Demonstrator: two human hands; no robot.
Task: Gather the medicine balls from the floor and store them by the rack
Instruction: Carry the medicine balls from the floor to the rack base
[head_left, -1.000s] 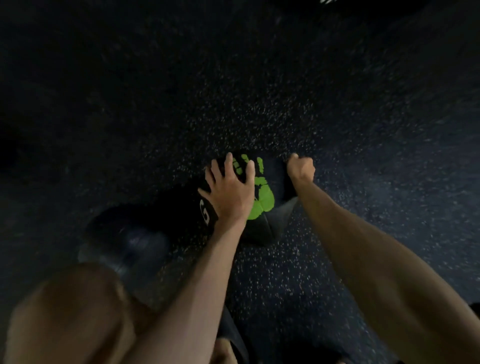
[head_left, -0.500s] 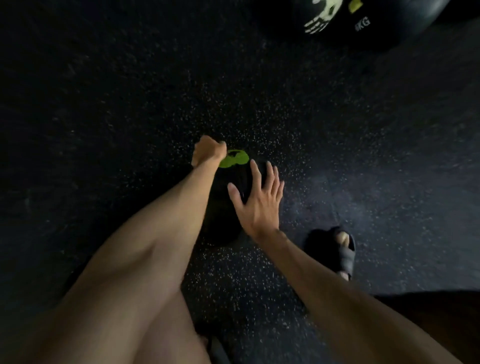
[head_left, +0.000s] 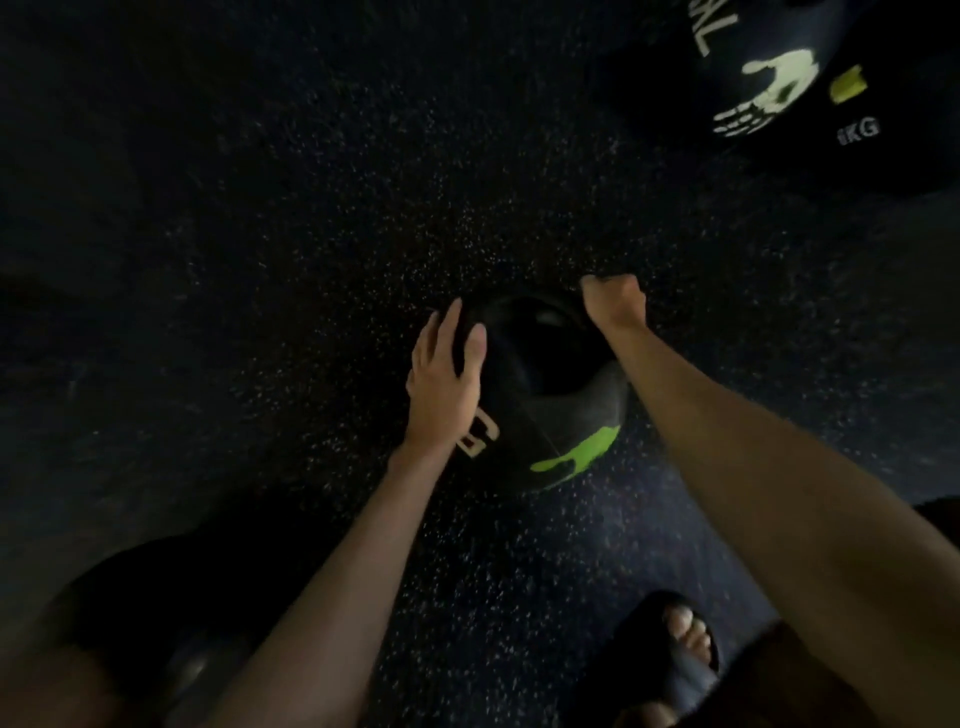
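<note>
A black medicine ball (head_left: 545, 395) with a green handprint and a pale letter G sits between my two hands, low over the dark speckled floor. My left hand (head_left: 447, 384) presses flat on its left side, fingers wrapped over the curve. At the ball's far right edge, my right hand (head_left: 615, 306) curls its fingers down behind it. I cannot tell whether the ball touches the floor. A second, bigger black medicine ball (head_left: 779, 88) with a white handprint and "KG" lies at the top right, apart from my hands.
My foot in a dark sandal (head_left: 670, 660) stands at the bottom right. A dark rounded object (head_left: 171, 649), dimly lit, sits at the bottom left by my knee. The rubber floor (head_left: 260, 234) stretches away on the left and ahead.
The ball has turned between my hands: its green handprint went from the top to the lower right. The view shifted, and the bigger ball at the top right looms closer.
</note>
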